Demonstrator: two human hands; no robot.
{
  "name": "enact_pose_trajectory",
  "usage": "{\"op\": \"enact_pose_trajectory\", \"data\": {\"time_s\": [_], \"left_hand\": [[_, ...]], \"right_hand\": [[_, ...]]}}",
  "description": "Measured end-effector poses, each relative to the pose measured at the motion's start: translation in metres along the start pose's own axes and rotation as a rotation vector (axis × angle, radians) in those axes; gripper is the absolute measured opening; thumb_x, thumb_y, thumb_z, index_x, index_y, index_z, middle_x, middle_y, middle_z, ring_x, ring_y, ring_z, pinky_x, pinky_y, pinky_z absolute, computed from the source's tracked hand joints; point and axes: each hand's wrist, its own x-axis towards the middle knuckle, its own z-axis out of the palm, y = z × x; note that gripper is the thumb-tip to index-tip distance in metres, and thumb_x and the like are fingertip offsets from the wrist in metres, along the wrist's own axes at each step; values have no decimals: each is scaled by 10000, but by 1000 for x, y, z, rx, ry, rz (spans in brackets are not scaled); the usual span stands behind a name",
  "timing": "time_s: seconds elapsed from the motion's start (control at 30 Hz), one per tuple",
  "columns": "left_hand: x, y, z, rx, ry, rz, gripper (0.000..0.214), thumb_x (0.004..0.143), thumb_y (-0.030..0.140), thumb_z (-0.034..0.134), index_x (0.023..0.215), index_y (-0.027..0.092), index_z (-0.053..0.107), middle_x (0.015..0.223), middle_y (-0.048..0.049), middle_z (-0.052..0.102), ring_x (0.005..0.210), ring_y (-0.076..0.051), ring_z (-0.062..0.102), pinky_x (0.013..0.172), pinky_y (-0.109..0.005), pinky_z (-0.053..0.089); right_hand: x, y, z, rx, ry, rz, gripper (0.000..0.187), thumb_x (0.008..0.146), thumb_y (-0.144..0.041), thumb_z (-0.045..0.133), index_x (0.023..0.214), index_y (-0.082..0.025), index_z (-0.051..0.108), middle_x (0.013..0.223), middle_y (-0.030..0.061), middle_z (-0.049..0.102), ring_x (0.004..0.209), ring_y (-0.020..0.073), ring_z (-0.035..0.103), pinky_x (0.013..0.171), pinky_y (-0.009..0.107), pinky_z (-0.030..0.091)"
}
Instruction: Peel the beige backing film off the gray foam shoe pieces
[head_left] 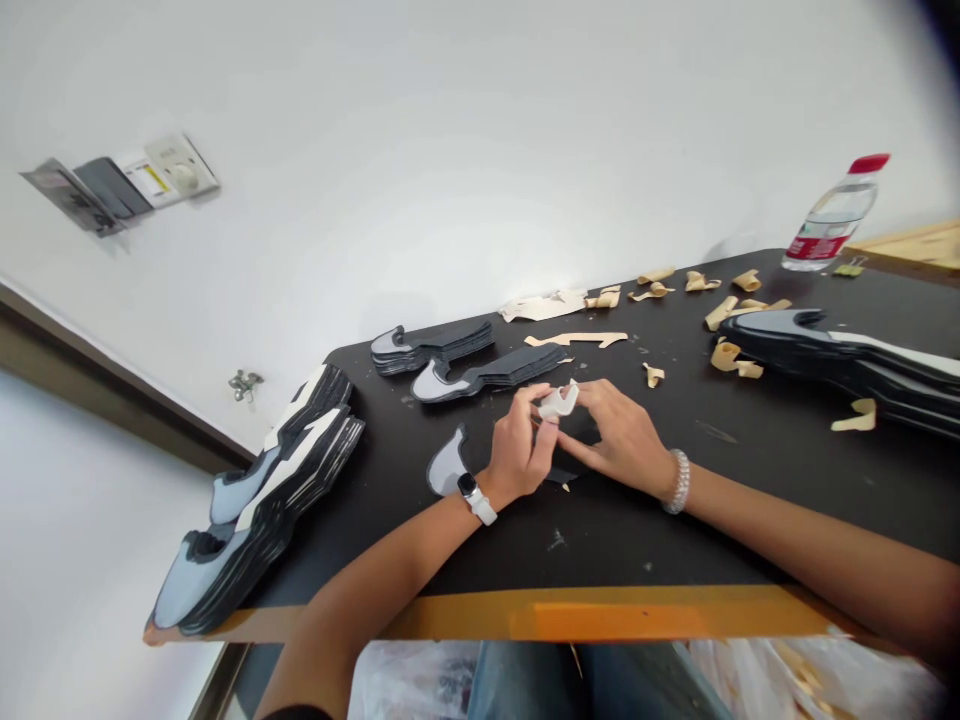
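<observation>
My left hand (520, 443), with a white watch at the wrist, is curled and pinches a small white strip (559, 402) above a dark shoe-upper piece with a grey end (448, 466) lying on the black table (750, 490). My right hand (619, 432), with a bead bracelet at the wrist, rests on the same dark piece. Its fingers are bent and its fingertips touch the white strip.
Stacks of grey, white and black shoe-upper pieces lie at the left edge (262, 510), behind my hands (480, 372), further back left (431, 347) and at the right (847, 355). Curled tan paper peelings (731, 310) are scattered at the back. A water bottle (834, 215) stands far right.
</observation>
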Motion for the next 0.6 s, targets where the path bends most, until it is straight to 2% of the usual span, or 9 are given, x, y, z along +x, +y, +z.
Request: {"op": "enact_pose_trajectory", "data": {"time_s": [0.1, 0.2, 0.27, 0.33, 0.43, 0.6], "left_hand": [[-2, 5, -3, 117, -150, 149, 460, 880, 304, 424, 1315, 171, 354, 1282, -148, 471, 1033, -221, 545, 890, -301, 413], [0, 3, -3, 177, -210, 251, 519, 866, 304, 443, 1345, 161, 306, 1305, -148, 457, 1068, -231, 538, 921, -343, 422], [2, 0, -1, 175, -190, 251, 534, 866, 303, 454, 1354, 169, 285, 1288, -136, 482, 1056, -219, 551, 920, -355, 436], [4, -4, 1, 145, -159, 188, 524, 876, 295, 456, 1355, 182, 276, 1233, -118, 531, 1024, -196, 573, 887, -336, 460], [6, -6, 2, 129, -145, 122, 471, 875, 298, 478, 1313, 194, 339, 1163, -95, 577, 996, -185, 587, 845, -315, 475], [8, -2, 0, 167, -198, 179, 407, 830, 320, 545, 1203, 174, 468, 1113, -98, 591, 1008, -215, 568, 846, -342, 469]], "right_hand": [[-2, 4, -2, -49, 92, -78, 286, 825, -363, 562, 1055, -196, 526, 984, 110, 610, 895, 257, 535, 762, 391, 445], [0, 10, -4, -114, 137, -165, 203, 830, -304, 549, 1000, -195, 527, 912, 96, 611, 830, 243, 528, 696, 369, 443], [4, 14, -7, -164, 178, -197, 172, 831, -243, 543, 990, -187, 512, 898, 96, 606, 797, 232, 521, 672, 358, 444], [6, 17, -10, -186, 204, -187, 171, 831, -200, 543, 995, -185, 497, 908, 96, 604, 799, 226, 519, 678, 352, 451], [8, 14, -15, -155, 196, -144, 172, 835, -164, 530, 1000, -188, 487, 926, 91, 604, 828, 222, 527, 702, 347, 458], [4, 2, -18, -18, 143, -60, 151, 848, -160, 502, 992, -197, 474, 949, 80, 588, 873, 214, 533, 755, 353, 457]]}}
